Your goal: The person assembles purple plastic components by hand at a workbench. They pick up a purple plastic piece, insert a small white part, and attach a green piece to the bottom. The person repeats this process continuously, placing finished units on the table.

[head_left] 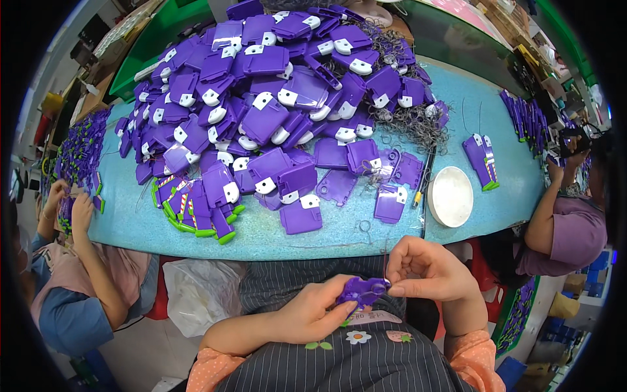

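Note:
Above my lap, my left hand (297,317) is closed around a purple plastic piece (360,291) with a bit of bright green at its lower end. A ring-like dark coil shows on the piece's upper face. My right hand (434,271) is pinched at the piece's right edge, thumb and forefinger together. A thin dark wire rises beside those fingertips; whether they grip it is hard to see. Ahead on the blue table (261,245) lies a big heap of purple plastic shells with white corners (261,121). Purple pieces with green ends (196,212) lie at its near left.
Tangled thin wire rings (418,124) lie along the heap's right side. A white round bowl (450,197) stands near a dark pen-like tool (418,196). Two finished-looking purple strips (481,163) lie farther right. People work at left (85,281) and right (562,228).

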Demonstrator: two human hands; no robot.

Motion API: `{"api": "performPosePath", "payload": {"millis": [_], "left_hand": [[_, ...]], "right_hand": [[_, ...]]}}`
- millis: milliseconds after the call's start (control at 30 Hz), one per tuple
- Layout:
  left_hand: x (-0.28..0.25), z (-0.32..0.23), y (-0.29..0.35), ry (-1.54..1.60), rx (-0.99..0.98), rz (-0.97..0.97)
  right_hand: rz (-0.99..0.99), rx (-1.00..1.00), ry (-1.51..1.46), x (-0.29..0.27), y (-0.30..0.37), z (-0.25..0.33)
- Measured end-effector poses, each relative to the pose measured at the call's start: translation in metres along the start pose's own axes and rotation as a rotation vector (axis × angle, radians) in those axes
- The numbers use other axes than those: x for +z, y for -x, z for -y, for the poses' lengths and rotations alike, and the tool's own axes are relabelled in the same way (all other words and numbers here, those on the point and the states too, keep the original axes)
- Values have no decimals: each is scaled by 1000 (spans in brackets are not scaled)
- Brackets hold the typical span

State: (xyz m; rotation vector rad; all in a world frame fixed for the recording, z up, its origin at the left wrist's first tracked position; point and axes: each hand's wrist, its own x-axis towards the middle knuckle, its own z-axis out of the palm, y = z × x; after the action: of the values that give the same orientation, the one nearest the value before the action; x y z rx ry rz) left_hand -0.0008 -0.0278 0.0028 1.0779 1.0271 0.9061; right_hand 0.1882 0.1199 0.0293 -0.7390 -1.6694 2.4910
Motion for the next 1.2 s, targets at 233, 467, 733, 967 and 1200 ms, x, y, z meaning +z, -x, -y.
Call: {"api": "performPosePath", "payload": {"millis": [233,467,733,967,1200], "left_hand": [[-11,9,2,92,110,268],[6,24,16,688,-55,-103],[10,38,21,732,-191,-178],[19,44,18,627,-143,-169],[19,35,17,586,-206,-133]], "right_hand": [[309,182,-343,-9,-15,-17],[-647,-285,1505,-29,-46,-9],[-673,-350,1267,-18,-26,-22],[-190,-246,230,28,-8,-35],[-201,-110,59,36,-20,-62]]}}
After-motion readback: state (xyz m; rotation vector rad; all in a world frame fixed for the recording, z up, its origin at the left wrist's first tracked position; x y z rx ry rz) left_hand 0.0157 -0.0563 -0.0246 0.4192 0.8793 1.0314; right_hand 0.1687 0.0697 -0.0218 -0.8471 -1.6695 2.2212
